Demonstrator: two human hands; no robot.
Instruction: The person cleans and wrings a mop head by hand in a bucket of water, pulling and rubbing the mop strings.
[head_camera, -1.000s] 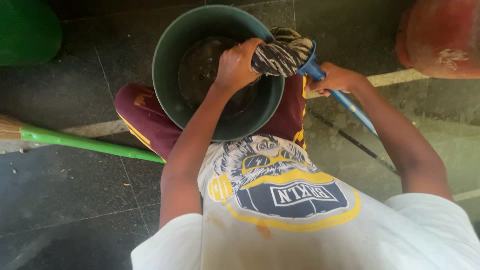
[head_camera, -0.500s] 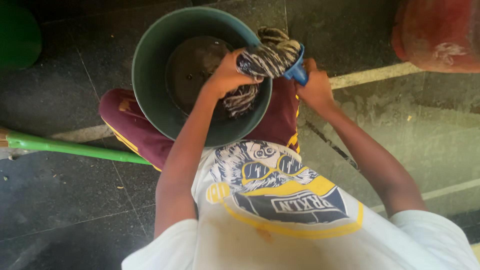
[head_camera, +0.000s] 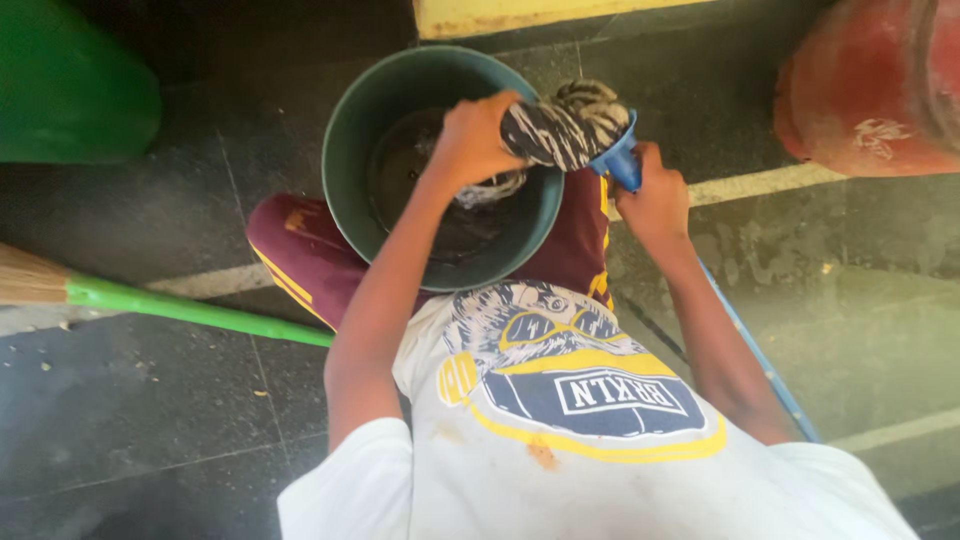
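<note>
A dark green bucket (head_camera: 352, 140) stands on the floor in front of my legs, with dark water at its bottom. Over its right rim I hold a wet mop head (head_camera: 572, 128) of dirty white and dark strands. My left hand (head_camera: 474, 136) is closed around those strands above the bucket. My right hand (head_camera: 652, 196) grips the blue socket of the mop just below the head. The blue mop handle (head_camera: 762, 362) runs down past my right arm.
A broom with a green handle (head_camera: 190, 311) lies on the dark tiled floor at the left. A green container (head_camera: 70, 90) stands at the top left and a red-orange drum (head_camera: 860, 90) at the top right. A yellow kerb (head_camera: 520, 14) edges the top.
Both hands and the mop head have stayed over the bucket's right rim while my left hand shifts its grip on the strands. The view has drifted, and the yellow kerb has come into sight.
</note>
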